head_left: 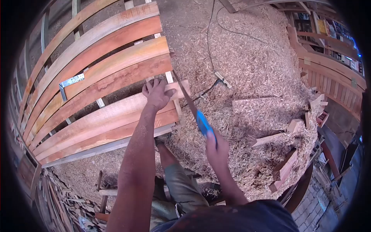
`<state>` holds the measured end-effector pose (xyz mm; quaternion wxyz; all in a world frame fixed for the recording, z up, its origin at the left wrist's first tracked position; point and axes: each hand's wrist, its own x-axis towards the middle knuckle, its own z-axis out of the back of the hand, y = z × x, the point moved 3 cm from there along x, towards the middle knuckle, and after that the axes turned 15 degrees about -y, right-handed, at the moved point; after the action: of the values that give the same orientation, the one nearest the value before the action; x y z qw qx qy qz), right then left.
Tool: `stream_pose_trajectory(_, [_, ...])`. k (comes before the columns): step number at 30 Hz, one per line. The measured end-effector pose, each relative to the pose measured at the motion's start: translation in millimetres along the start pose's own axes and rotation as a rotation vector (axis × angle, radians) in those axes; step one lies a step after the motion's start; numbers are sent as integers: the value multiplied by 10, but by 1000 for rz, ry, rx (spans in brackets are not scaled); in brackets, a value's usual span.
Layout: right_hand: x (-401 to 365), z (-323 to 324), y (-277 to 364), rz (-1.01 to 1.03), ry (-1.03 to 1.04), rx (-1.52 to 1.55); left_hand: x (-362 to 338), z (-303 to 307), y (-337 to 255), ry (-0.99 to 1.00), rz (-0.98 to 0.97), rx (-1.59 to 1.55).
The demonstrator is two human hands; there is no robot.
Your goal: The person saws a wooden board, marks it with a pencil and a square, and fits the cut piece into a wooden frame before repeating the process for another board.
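My right hand [217, 150] is closed around the blue handle of a handsaw [202, 123]. Its long narrow blade slants up and to the left, lying across the overhanging end of a reddish wooden plank [131, 103]. My left hand [157, 94] grips that plank near the same end, thumb on top and fingertips toward the far edge. More planks [127, 73] lie side by side on a wooden frame [169, 77], with gaps between some of them. A metal try square [72, 80] rests on these boards to the left.
Wood shavings [247, 58] cover the ground. A power cord with a wood-mounted socket [222, 80] lies beyond the saw. Offcuts [284, 170] sit at the right, with a slatted wooden piece [336, 87] behind. Scrap strips [58, 201] are piled at lower left.
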<state>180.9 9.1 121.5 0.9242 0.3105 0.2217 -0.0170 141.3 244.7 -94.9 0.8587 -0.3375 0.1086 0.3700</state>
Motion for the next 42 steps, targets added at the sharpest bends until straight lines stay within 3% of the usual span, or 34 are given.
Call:
stream_pose_trajectory(3, [899, -977, 126, 182, -16, 53, -10, -46, 36, -56, -23, -19])
stream_pose_trajectory(5, [1069, -1142, 241, 239, 17, 83, 23, -29, 48, -65, -23, -23])
stream_pose_trajectory(7, [993, -988, 251, 286, 15, 116, -10, -59, 44, -73, -23, -46])
stream_pose_trajectory(9, [414, -401, 67, 200, -52, 104, 60, -18, 34, -95, -27, -79])
stream_pose_trajectory(10, [82, -20, -2, 36, 39, 64, 49, -40, 41, -89, -24, -75])
stream_pose_trajectory(12, [-417, 500, 39, -42, 36, 49, -12, -26, 22, -42, 5, -59])
stream_pose_trajectory(15, [-144, 190, 38, 19, -8, -59, -7, 7, -10, -18, 12, -15])
stream_pose_trajectory(18, [815, -886, -64, 196, -14, 19, 45, -21, 39, -91, -17, -19])
stream_pose_trajectory(20, [1219, -1158, 281, 136, 84, -5, -3, -76, 60, -84, -27, -19])
stream_pose_trajectory(23, [813, -808, 139, 178, 25, 71, -6, -91, 95, -77, -42, -74])
stream_pose_trajectory(24, [488, -483, 25, 187, -35, 49, -1, -177, 131, -155, -66, -48])
stream_pose_trajectory(25, [131, -106, 57, 0, 0, 54, 42, -136, 124, -131, -52, -48])
stream_pose_trajectory(26, [-179, 194, -36, 103, -54, 102, 5, -111, 107, -83, -39, -50])
stream_pose_trajectory(29, [-418, 397, -164, 154, -82, -2, -10, -70, 41, -71, -8, -57])
stream_pose_trajectory(32, [373, -421, -108, 49, 19, 3, 52, -27, 33, -79, -27, -27])
stream_pose_trajectory(34, [885, -1009, -32, 223, -43, 71, -16, -29, 23, -95, -29, -16])
stream_pose_trajectory(36, [1024, -1151, 96, 196, 10, 79, -28, -55, 84, -75, -21, -32])
stream_pose_trajectory(39, [531, -561, 63, 244, -45, 92, 42, -36, 32, -107, -33, -66])
stream_pose_trajectory(40, [186, -196, -19, 29, 5, 33, 40, -16, 26, -75, -17, -64])
stream_pose_trajectory(41, [-159, 140, -51, 61, -59, 58, -2, -31, 39, -31, 3, -61])
stream_pose_trajectory(42, [-496, 422, -123, -45, -38, 86, -7, -36, 46, -44, -12, -67])
